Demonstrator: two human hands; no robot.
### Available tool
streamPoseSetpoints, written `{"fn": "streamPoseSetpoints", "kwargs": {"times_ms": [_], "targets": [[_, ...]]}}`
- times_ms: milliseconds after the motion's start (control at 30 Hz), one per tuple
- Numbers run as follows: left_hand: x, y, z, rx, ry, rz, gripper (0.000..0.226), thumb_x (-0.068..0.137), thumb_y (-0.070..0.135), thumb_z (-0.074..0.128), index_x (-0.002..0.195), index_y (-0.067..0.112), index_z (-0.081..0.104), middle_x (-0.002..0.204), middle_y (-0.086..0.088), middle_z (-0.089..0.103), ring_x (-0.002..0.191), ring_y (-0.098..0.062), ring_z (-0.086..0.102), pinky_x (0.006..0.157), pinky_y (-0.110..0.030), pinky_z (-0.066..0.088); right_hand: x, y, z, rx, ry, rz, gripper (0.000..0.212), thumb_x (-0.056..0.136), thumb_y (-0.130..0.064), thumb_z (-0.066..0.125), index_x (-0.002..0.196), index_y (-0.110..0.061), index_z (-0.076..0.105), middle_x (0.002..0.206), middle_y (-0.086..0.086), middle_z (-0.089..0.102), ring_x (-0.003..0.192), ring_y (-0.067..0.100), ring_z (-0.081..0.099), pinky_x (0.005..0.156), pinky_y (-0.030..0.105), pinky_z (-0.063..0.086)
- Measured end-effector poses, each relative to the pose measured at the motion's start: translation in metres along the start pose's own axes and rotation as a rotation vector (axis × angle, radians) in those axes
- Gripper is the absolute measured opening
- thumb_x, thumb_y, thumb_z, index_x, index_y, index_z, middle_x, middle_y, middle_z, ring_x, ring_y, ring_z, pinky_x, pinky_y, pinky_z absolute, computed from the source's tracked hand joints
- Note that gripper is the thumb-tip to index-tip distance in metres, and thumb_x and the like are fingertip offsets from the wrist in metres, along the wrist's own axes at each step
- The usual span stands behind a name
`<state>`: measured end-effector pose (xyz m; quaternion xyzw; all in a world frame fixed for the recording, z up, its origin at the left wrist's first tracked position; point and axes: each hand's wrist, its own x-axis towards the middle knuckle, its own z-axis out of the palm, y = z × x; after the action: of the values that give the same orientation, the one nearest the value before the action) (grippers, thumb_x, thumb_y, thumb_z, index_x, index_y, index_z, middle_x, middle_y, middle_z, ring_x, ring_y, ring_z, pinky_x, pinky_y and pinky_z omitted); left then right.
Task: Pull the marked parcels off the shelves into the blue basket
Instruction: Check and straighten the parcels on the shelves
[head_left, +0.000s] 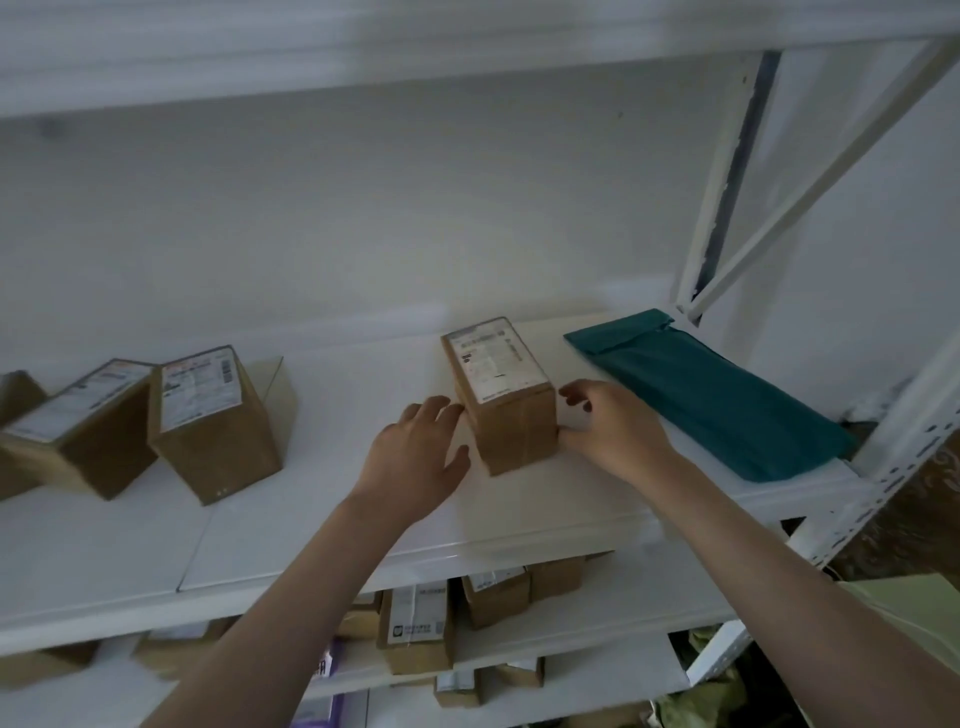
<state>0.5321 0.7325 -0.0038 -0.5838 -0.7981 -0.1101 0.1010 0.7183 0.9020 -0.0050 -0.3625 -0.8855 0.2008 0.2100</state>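
Squarely between both hands' fingers (571, 395): parcel (506, 402).

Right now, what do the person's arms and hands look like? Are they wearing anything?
Both arms are bare from wrist to past the elbow. The left hand and right hand have no gloves, rings or watch that I can see. A bit of pale yellow-green sleeve shows at the right upper arm.

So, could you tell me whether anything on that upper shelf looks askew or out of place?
Slightly. The two labelled boxes at the left sit turned at angles, not square to the shelf edge. The teal mailer bag also lies diagonally. The small box between both hands looks undamaged.
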Motion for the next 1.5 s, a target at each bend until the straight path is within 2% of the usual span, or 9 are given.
{"fn": "streamPoseSetpoints", "kwargs": {"times_ms": [167,333,500,700,900,1000,1100,1233,1500], "targets": [[-0.012,-0.021,-0.010,0.004,0.008,-0.041,0.052,0.097,0.040,0.049,0.143,0.018,0.044,0.142,0.001,0.050,0.121,-0.022,0.053,0.088,-0.038,0.052,0.007,-0.021,0.006,-0.034,0.087,-0.114,0.050,0.088,-0.030,0.074,0.134,-0.024,0.059,0.126,-0.008,0.064,0.112,0.012,0.060,0.087,0.031,0.053],[-0.019,-0.031,-0.016,-0.019,0.004,-0.060,0.053,0.094,0.032,0.052,0.144,0.017,0.044,0.140,0.000,0.051,0.120,-0.022,0.053,0.086,-0.037,0.052,0.006,-0.035,0.020,-0.033,-0.010,-0.110,0.054,0.086,-0.015,0.070,0.137,-0.026,0.056,0.128,-0.006,0.063,0.109,0.013,0.061,0.088,0.033,0.055],[-0.021,-0.027,-0.016,-0.028,-0.011,-0.052,0.044,0.089,0.028,0.052,0.132,0.019,0.048,0.126,0.002,0.056,0.108,-0.019,0.055,0.077,-0.034,0.054,-0.003,-0.044,0.026,-0.007,-0.107,-0.153,0.064,0.082,-0.021,0.075,0.142,-0.025,0.051,0.130,-0.003,0.061,0.112,0.016,0.060,0.090,0.035,0.053],[-0.020,-0.027,-0.017,-0.073,0.001,-0.057,0.050,0.088,0.040,0.054,0.134,0.023,0.046,0.128,0.006,0.055,0.112,-0.016,0.054,0.083,-0.033,0.052,-0.010,-0.048,0.023,0.028,-0.146,-0.191,0.064,0.082,-0.027,0.075,0.141,-0.028,0.049,0.125,-0.003,0.061,0.106,0.016,0.060,0.081,0.029,0.051],[-0.019,-0.024,-0.015,-0.132,0.029,-0.050,0.054,0.087,0.050,0.057,0.135,0.026,0.044,0.126,0.007,0.057,0.111,-0.015,0.057,0.084,-0.032,0.052,-0.015,-0.057,0.025,-0.049,-0.178,-0.230,0.075,0.082,-0.039,0.068,0.149,-0.032,0.034,0.128,0.001,0.055,0.110,0.023,0.060,0.085,0.039,0.055],[-0.022,-0.022,-0.018,-0.152,0.119,-0.027,0.061,0.087,0.042,0.059,0.143,0.025,0.038,0.135,0.007,0.053,0.117,-0.016,0.056,0.086,-0.033,0.052,-0.019,-0.061,0.028,-0.067,-0.053,-0.279,0.083,0.085,-0.039,0.067,0.155,-0.030,0.024,0.130,0.000,0.051,0.109,0.020,0.059,0.078,0.035,0.055],[-0.027,-0.021,-0.024,-0.164,0.227,0.005,0.069,0.089,0.034,0.061,0.150,0.019,0.032,0.144,0.003,0.047,0.121,-0.018,0.054,0.088,-0.033,0.052,-0.021,-0.064,0.028,-0.065,0.135,-0.363,0.082,0.088,-0.041,0.067,0.155,-0.021,0.026,0.133,-0.001,0.049,0.103,0.014,0.060,0.068,0.025,0.057],[-0.034,-0.020,-0.031,-0.158,0.301,0.021,0.069,0.091,0.031,0.061,0.152,0.016,0.030,0.147,0.000,0.045,0.124,-0.019,0.053,0.089,-0.032,0.053,-0.022,-0.073,0.029,-0.032,0.238,-0.419,0.076,0.087,-0.036,0.071,0.152,-0.017,0.035,0.134,0.002,0.051,0.097,0.012,0.063,0.061,0.002,0.036],[-0.041,-0.029,-0.032,-0.156,0.296,0.005,0.070,0.090,0.032,0.061,0.151,0.017,0.031,0.144,0.002,0.047,0.124,-0.017,0.051,0.087,-0.033,0.054,-0.021,-0.081,0.032,-0.037,0.200,-0.396,0.080,0.085,-0.038,0.072,0.153,-0.020,0.034,0.130,-0.001,0.053,0.099,0.011,0.062,0.063,0.018,0.052]]}}
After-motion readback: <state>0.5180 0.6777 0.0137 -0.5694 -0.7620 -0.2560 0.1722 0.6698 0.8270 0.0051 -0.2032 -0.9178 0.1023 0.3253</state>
